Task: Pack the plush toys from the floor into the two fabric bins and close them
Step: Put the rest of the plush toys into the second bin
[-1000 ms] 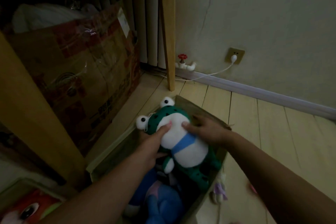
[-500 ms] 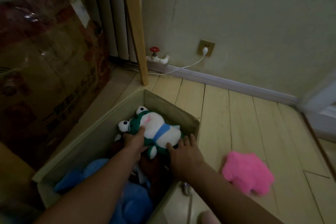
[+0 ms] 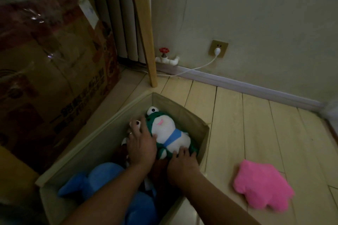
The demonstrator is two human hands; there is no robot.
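Pressing the frog plush (image 3: pixel 167 133) down into the far corner of the fabric bin (image 3: pixel 199 124), both hands work inside the bin: the left hand (image 3: pixel 140 148) lies over the frog's side with fingers spread and lightly curled against it, and the right hand (image 3: pixel 182 164) pushes at its lower end with fingers bent onto the green legs. Neither hand clearly encloses the toy. A blue plush (image 3: pixel 102 179) already fills the near half, so the frog may spring back above the rim and stop the bin closing. The soft wall could bulge or tip under the push. A pink plush (image 3: pixel 261 188) lies on the floor (image 3: pixel 256 124) to the right, not yet packed
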